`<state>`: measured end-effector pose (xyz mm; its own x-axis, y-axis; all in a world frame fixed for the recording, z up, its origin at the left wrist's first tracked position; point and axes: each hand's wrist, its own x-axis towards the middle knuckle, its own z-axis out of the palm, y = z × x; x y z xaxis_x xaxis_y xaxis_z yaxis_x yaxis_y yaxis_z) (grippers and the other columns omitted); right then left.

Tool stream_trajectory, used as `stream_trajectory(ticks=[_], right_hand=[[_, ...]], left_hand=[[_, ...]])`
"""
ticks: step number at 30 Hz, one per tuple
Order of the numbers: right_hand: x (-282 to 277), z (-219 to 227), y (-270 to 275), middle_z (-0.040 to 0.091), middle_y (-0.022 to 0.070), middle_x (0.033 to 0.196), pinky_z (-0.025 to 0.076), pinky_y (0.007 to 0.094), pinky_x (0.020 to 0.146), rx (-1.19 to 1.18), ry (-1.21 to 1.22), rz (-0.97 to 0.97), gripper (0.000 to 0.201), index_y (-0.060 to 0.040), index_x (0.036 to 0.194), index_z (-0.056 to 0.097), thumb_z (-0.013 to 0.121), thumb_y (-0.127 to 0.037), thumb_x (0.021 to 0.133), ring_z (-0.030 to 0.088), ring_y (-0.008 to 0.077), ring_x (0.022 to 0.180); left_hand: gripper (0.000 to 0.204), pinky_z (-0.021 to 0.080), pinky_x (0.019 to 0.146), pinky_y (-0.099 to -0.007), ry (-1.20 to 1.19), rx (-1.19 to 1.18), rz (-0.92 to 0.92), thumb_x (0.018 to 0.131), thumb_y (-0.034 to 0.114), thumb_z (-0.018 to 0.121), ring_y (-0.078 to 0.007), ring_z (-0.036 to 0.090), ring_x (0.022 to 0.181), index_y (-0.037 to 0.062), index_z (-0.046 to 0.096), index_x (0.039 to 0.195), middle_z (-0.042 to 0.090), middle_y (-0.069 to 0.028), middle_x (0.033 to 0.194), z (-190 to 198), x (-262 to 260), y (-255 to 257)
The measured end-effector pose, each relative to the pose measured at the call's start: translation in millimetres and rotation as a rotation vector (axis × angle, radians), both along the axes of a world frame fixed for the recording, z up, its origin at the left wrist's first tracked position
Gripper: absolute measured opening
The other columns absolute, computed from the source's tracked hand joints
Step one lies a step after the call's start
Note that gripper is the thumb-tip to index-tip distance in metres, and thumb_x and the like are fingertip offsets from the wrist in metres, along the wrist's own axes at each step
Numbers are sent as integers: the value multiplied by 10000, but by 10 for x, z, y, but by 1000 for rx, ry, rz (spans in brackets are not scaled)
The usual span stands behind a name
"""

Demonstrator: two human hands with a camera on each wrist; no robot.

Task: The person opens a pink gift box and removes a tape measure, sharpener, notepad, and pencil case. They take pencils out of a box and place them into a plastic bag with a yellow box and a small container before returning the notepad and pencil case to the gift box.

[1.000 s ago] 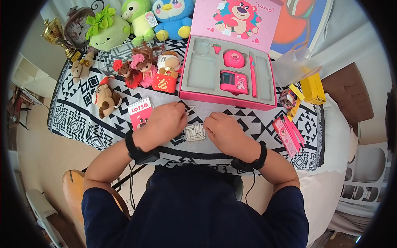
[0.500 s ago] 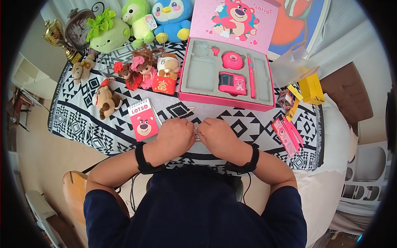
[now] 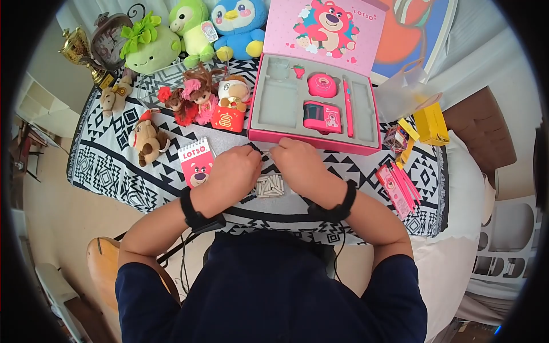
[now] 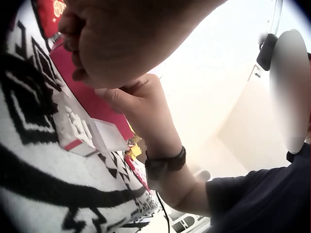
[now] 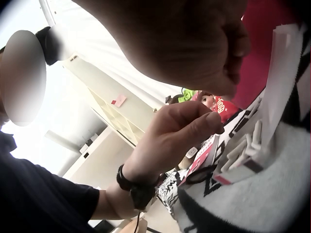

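In the head view, a small clear box of short white sticks sits on the patterned cloth between the wrists. Beyond it, my left hand has curled fingers, thumb against forefinger. My right hand faces it, fingers bent, tips close to a bit of white on the cloth. The left wrist view shows the box with its lid raised and the right thumb above. In the right wrist view, the left hand hovers beside the box. What the fingertips hold is hidden; I cannot tell.
A pink gift box with a moulded tray stands open behind the hands. On the left are a LOTSO notepad, dolls and plush toys. To the right lie pink sticks and yellow packaging.
Half a second ago both hands met over the small clear box. Since then they have moved away from the body toward the gift box, uncovering the white sticks.
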<state>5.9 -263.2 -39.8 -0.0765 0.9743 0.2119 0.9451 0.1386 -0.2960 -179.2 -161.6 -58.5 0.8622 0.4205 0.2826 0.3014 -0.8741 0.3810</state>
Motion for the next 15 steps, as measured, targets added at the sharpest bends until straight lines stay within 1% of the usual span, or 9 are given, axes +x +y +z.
stream_trajectory(ticks=[3,6,8,12,15], right_hand=[[-48,-124,164,726,169,866,607,464,735,-131,-136,-2,69,-29,871,724,673,-65,843,746,369,834],[-30,-178,249,750,166,836,620,458,721,-154,-203,17,84,-26,907,722,678,-76,855,766,355,805],[-35,-209,281,749,173,833,620,464,717,-154,-184,17,108,-7,932,714,678,-77,856,766,354,802],[-41,-271,313,746,184,829,620,471,701,-146,-189,23,133,18,951,700,676,-75,860,764,362,789],[-25,-186,274,744,198,830,620,472,695,-168,-160,-27,131,22,959,697,663,-64,866,765,369,786]], left_hand=[[166,577,739,-497,50,8,29,916,160,728,-379,702,858,10,677,863,680,-159,878,-133,88,72],[160,578,747,-501,64,-4,49,921,157,721,-386,702,873,6,676,892,684,-167,889,-221,120,85],[158,579,752,-503,67,-29,75,922,157,719,-393,703,870,5,677,910,688,-173,893,-234,146,125],[140,578,755,-507,57,-33,45,919,141,710,-400,703,858,7,672,911,690,-182,887,-250,175,168],[134,578,743,-507,50,-42,50,905,134,711,-399,705,845,6,670,902,690,-182,877,-203,152,149]])
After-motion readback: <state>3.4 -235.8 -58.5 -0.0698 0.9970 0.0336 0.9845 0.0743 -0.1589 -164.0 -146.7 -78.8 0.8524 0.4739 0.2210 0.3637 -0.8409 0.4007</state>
